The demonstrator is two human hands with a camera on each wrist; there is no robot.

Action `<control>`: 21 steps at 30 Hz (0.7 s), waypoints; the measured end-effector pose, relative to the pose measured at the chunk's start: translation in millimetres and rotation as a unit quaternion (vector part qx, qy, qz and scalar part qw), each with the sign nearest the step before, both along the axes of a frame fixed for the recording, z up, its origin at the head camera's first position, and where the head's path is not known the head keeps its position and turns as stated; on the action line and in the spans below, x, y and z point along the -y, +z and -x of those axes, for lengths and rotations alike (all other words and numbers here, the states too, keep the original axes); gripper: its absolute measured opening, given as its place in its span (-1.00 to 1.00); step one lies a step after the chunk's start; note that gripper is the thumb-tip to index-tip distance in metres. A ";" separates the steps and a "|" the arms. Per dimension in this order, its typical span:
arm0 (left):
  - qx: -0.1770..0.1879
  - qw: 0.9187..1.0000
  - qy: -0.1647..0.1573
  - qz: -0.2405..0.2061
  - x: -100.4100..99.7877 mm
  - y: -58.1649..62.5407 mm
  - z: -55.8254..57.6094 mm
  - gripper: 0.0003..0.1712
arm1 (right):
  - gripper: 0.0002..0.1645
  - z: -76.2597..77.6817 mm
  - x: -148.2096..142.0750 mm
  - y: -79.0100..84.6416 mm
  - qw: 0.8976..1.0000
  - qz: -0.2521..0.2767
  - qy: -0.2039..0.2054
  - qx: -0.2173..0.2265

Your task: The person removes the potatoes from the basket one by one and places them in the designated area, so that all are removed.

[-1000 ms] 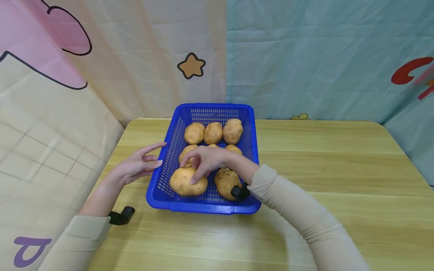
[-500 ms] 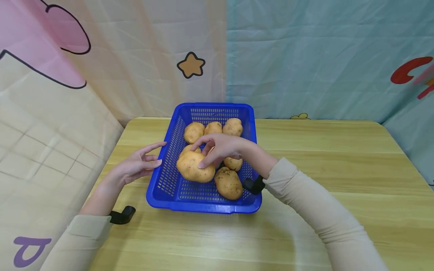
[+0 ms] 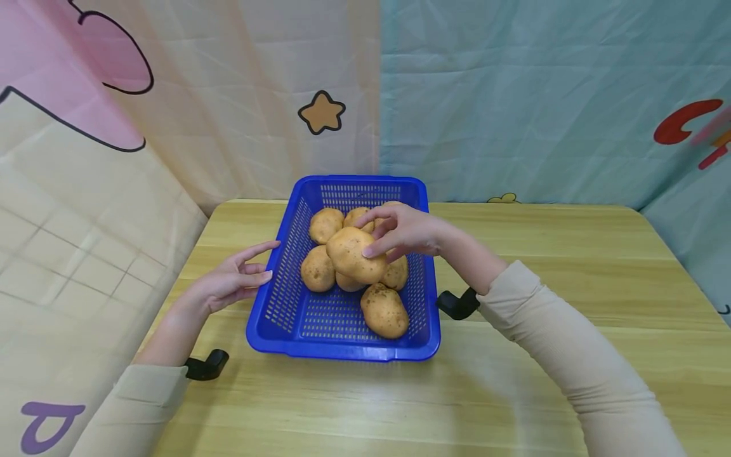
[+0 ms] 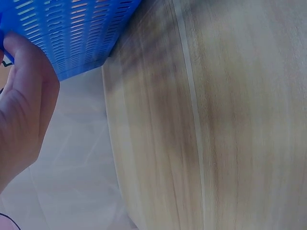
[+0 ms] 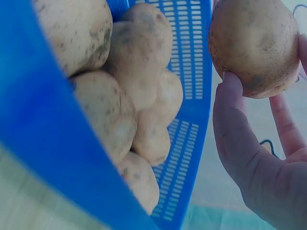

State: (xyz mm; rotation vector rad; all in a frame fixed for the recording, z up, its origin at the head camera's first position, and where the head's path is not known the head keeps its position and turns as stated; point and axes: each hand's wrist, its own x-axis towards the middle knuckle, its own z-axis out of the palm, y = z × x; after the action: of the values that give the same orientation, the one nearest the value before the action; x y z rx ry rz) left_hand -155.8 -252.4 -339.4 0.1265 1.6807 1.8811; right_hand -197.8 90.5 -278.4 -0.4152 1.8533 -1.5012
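Observation:
A blue plastic basket (image 3: 342,351) with slotted walls stands on the wooden table, with several tan potatoes inside. My right hand (image 3: 410,232) holds a large, smooth potato (image 3: 354,255) between thumb and fingers above the others. In the right wrist view, the held potato (image 5: 256,45) is lifted clear of the potatoes lying in the basket. A speckled potato (image 3: 384,311) lies at the near right inside. My left hand (image 3: 237,277) touches the basket's left side and rim with extended fingers. The left wrist view catches only part of that hand (image 4: 29,91) against the slotted wall.
The wooden table (image 3: 559,285) extends to the right of the basket and in front of it. Printed cloth (image 3: 514,101) hangs behind the table, and another printed sheet (image 3: 74,222) closes off the left side.
My right hand has raised the potato from the basket's near left and carried it right and away from me, uncovering the slotted floor there. The left hand has stayed at the rim.

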 end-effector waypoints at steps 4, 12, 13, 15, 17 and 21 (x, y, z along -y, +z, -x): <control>0.000 1.000 -0.003 0.000 0.1 0.3 0.0 -0.20 | -0.36 0.5 -12.0 5.7 1.000 0.001 -0.017 -0.002; 0.000 1.000 -0.005 -0.004 0.0 0.8 -1.2 -0.18 | -0.39 2.4 -39.8 13.4 0.999 0.013 -0.047 -0.010; 0.000 1.000 -0.006 -0.004 0.1 0.7 -1.2 -0.18 | -0.39 2.7 -43.8 13.7 0.999 0.012 -0.051 -0.011; 0.001 1.000 -0.008 -0.003 0.1 0.9 -1.4 -0.19 | -0.39 3.2 -51.7 14.0 0.998 0.009 -0.061 -0.013; 0.001 1.000 -0.009 -0.003 0.2 0.6 -1.2 -0.20 | -0.40 3.4 -59.0 14.6 0.997 0.004 -0.076 -0.014; 0.003 1.000 -0.007 -0.008 -0.3 0.1 -1.0 -0.19 | -0.39 3.7 -72.6 17.0 0.995 -0.009 -0.096 -0.019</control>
State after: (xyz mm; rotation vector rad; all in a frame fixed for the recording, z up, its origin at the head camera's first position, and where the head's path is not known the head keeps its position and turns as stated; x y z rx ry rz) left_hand -154.8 -252.1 -339.3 0.1397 1.6562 1.8833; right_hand -201.5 163.2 -261.4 -0.2643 1.9807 -1.6112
